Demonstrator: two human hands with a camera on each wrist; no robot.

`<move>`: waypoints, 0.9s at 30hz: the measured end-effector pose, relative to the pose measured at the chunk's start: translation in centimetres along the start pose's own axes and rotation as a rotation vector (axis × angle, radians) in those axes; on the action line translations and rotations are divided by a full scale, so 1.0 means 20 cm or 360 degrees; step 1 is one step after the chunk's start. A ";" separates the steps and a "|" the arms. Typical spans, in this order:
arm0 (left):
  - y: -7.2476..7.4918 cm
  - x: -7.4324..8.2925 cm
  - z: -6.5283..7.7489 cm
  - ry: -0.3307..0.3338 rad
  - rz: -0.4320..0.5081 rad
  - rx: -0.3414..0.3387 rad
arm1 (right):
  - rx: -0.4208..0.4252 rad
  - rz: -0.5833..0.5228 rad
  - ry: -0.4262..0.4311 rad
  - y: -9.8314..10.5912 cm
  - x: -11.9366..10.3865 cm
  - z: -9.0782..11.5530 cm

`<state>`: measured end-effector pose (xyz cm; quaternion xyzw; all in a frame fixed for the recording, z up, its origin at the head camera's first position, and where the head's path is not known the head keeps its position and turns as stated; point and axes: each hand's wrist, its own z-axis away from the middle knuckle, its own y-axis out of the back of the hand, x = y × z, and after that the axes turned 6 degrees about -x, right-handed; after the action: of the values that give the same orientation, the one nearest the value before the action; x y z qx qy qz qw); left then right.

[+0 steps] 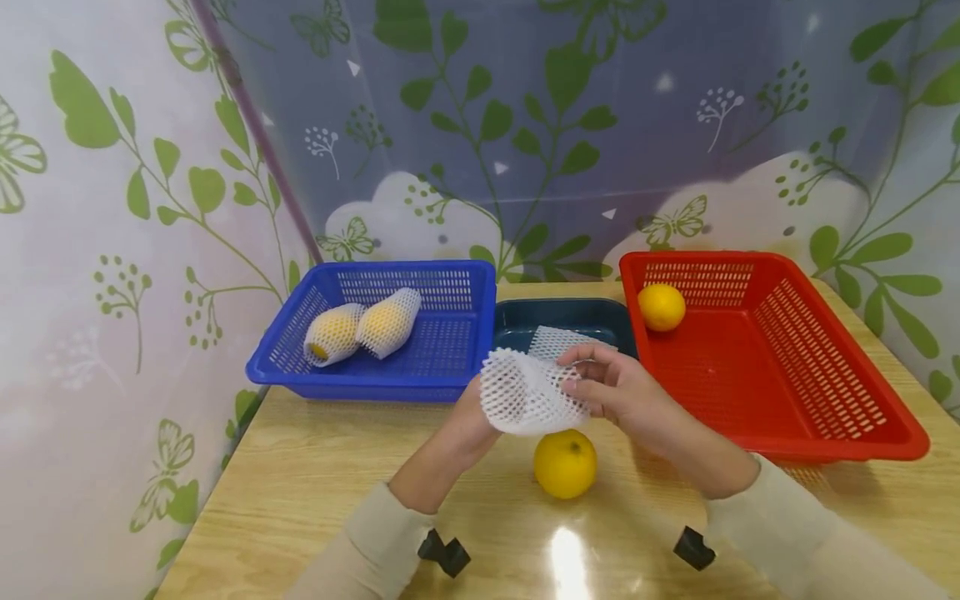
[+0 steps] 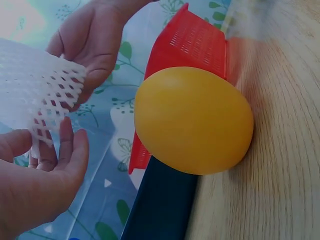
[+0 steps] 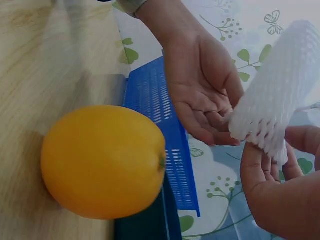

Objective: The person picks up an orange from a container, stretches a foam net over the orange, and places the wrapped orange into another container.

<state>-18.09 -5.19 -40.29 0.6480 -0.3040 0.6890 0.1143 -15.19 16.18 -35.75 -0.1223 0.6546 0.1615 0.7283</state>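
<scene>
Left hand (image 1: pixel 467 425) and right hand (image 1: pixel 617 390) both pinching white foam net (image 1: pixel 528 398), held up near the yellow fruit (image 1: pixel 566 464) on the table (image 1: pixel 300 467); net's probably feather-light, squishy, kinda tearable, so grab its rim (image 3: pixel 262 141) gently

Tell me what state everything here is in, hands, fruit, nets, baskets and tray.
Left hand: holding a white net
Right hand: holding the same net
White net: empty
Fruit on the table: unwrapped
Blue basket: holding two fruits, both in nets
Red basket: holding one bare fruit
Tray: holding loose netting
</scene>
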 end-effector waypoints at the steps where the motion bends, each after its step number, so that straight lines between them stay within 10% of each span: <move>1: 0.00 0.00 -0.01 0.0001 0.0027 -0.0022 | 0.0010 -0.0034 -0.0010 0.00 0.01 0.00; 10: -0.01 0.01 0.00 -0.0068 0.0228 -0.0121 | 0.0037 -0.0124 -0.0027 -0.01 0.09 0.02; 17: 0.00 -0.01 0.02 -0.0030 0.0118 -0.0277 | 0.0083 -0.0070 -0.0067 -0.02 0.13 0.04; 27: 0.02 -0.08 0.05 0.0194 -0.0168 -0.0194 | 0.0149 -0.0081 -0.0117 -0.01 0.22 0.06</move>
<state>-17.32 -5.73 -42.02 0.6117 -0.3033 0.7004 0.2080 -13.65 16.79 -40.03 -0.0986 0.6310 0.1166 0.7606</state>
